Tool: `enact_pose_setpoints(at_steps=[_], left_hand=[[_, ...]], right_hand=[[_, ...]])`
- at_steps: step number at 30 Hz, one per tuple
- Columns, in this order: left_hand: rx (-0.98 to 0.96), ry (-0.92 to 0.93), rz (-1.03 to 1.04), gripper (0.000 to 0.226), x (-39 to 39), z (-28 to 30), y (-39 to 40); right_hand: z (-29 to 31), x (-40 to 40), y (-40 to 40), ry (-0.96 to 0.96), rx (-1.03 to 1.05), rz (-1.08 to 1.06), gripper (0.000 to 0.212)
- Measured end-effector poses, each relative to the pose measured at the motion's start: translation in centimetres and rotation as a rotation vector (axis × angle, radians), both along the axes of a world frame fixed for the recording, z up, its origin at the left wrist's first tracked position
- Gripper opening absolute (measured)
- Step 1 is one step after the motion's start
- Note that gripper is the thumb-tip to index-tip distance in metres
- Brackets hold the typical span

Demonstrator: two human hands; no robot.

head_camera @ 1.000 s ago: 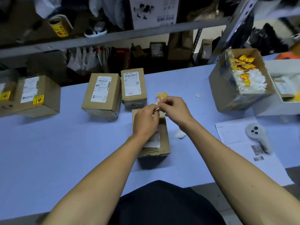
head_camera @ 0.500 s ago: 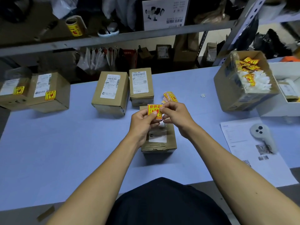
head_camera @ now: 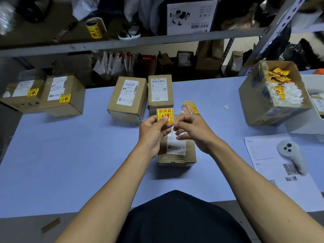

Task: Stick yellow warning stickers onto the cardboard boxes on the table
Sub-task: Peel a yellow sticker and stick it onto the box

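Note:
My left hand (head_camera: 154, 132) pinches a yellow and red warning sticker (head_camera: 164, 115), held upright and facing me. My right hand (head_camera: 194, 132) touches the sticker's lower right corner with its fingertips. Both hands hover over a small cardboard box (head_camera: 177, 151) with a white label in the middle of the table. Behind it stand two labelled boxes without a yellow sticker, a wide one (head_camera: 128, 99) and a narrow one (head_camera: 160, 92). At the far left two boxes (head_camera: 63, 95) (head_camera: 22, 93) each carry a yellow sticker. A small pile of loose stickers (head_camera: 190, 106) lies behind my right hand.
An open carton (head_camera: 273, 95) with yellow stickers and white backing scraps stands at the right, a white box (head_camera: 315, 120) beside it. A grey controller (head_camera: 289, 151) lies on a printed sheet (head_camera: 273, 165). A sticker roll (head_camera: 94, 28) sits on the shelf above.
The sticker has come free between my hands and now stands upright in my left fingers. The camera view has shifted slightly; the boxes have not moved.

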State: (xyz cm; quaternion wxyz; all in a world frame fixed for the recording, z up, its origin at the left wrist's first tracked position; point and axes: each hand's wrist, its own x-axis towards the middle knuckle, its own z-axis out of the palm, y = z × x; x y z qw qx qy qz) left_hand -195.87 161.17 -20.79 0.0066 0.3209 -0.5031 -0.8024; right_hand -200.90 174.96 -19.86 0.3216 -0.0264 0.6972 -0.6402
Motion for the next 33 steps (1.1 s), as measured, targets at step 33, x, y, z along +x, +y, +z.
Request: enact_pose_setpoints(at_steps=[33], left_hand=[[-0.429, 0.257, -0.214, 0.014, 1.9, 0.9, -0.8]], right_hand=[[0.0, 0.2, -0.6, 0.274, -0.032, 0.102, 0.014]])
